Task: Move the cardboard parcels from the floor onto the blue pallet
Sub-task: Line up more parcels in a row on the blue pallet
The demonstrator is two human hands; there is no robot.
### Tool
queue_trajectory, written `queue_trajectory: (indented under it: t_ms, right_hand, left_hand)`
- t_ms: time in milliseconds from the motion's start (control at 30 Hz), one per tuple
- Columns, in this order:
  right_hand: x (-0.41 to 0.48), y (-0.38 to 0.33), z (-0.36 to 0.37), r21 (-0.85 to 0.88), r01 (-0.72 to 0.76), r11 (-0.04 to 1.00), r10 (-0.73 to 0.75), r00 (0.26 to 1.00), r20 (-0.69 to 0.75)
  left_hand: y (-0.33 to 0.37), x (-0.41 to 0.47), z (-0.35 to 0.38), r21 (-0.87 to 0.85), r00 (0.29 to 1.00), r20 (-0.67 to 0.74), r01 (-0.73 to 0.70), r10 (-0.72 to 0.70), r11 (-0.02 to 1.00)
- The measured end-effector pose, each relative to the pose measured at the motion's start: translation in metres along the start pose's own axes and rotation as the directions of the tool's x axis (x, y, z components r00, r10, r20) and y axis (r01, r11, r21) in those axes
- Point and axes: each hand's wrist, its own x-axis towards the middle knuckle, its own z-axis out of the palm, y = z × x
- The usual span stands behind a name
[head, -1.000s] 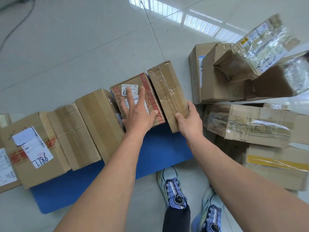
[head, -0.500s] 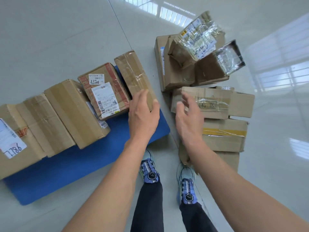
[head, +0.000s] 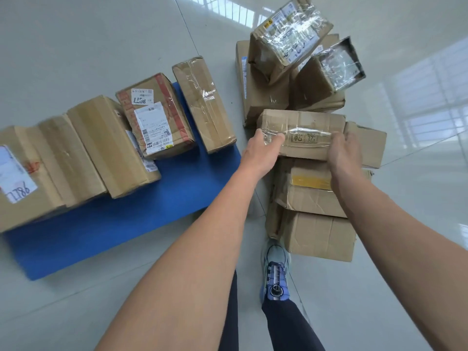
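Closest to the camera, one shoe (head: 276,272) stood on the pale tiled floor (head: 76,312), just beside a large parcel (head: 319,234) at the near end of the floor pile. Behind it lay a parcel with yellow tape (head: 310,182). On top of this one rested the taped parcel (head: 304,127), and both hands held it. The left hand (head: 262,150) had its fingers curled over the left end, and the right hand (head: 343,153) had its fingers wrapped over the right end. Whether this parcel was already lifted could not be told. To the left, the blue pallet (head: 114,231) carried a row of parcels (head: 106,145), touching side by side along its far edge. Farthest away, more parcels (head: 266,97) were stacked on the floor, two of them wrapped in shiny film.
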Motion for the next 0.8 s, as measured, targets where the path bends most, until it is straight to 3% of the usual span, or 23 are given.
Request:
queue_trajectory:
  t_ms: [233,333,467,667,800]
  right_hand:
    - [-0.045,-0.014,-0.033,0.087,0.239,0.967,-0.242,0.97,0.021]
    - [-0.08,-0.011,-0.039,0.082,0.385,0.919,-0.39,0.919,0.053]
    - [-0.117,0.0,-0.025,0.103,0.461,0.882,-0.472,0.867,0.158]
    - [-0.133,0.031,0.024,0.125,0.442,0.888,-0.457,0.822,0.34]
    - [-0.118,0.052,0.058,0.084,0.349,0.933,-0.345,0.807,0.479]
  left_hand:
    - [-0.008,-0.074,0.005,-0.204,0.968,-0.248,-0.1,0.047,0.974]
    - [-0.028,-0.116,0.008,-0.294,0.927,-0.374,-0.11,-0.009,0.949]
    - [-0.057,-0.157,0.002,-0.389,0.866,-0.487,-0.099,-0.113,0.916]
    - [-0.121,-0.163,-0.026,-0.499,0.8,-0.53,-0.025,-0.282,0.866]
    - [-0.163,-0.132,-0.043,-0.543,0.81,-0.492,0.001,-0.32,0.84]
